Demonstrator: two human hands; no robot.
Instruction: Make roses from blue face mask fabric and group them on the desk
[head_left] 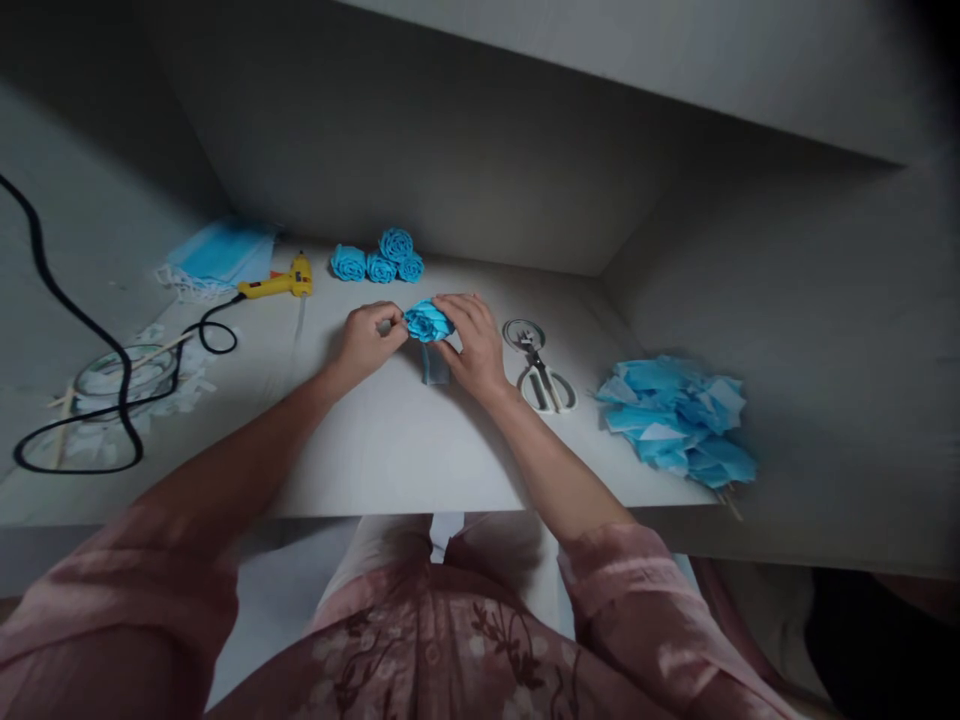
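A ruffled blue flower (428,321) is held between my two hands above the middle of the white table. My right hand (474,343) wraps its fingers over the flower's right side, thumb underneath. At its left edge, my left hand (370,338) is closed in a pinch; whether a bit of the flower is between those fingertips is too small to tell. Just below the flower a small translucent bluish strip (435,365) shows. Several rolled blue flowers (381,262) sit in a group behind my hands. White-handled scissors (546,382) lie right of my right hand, their blades over a round roll.
A yellow glue gun (279,283) with a black cord (124,380) lies at the left, near stacked blue masks (223,255). Scraps, sticks and a round roll are at far left. Crumpled blue pieces (679,418) lie right. Panels (450,150) enclose the table (405,460).
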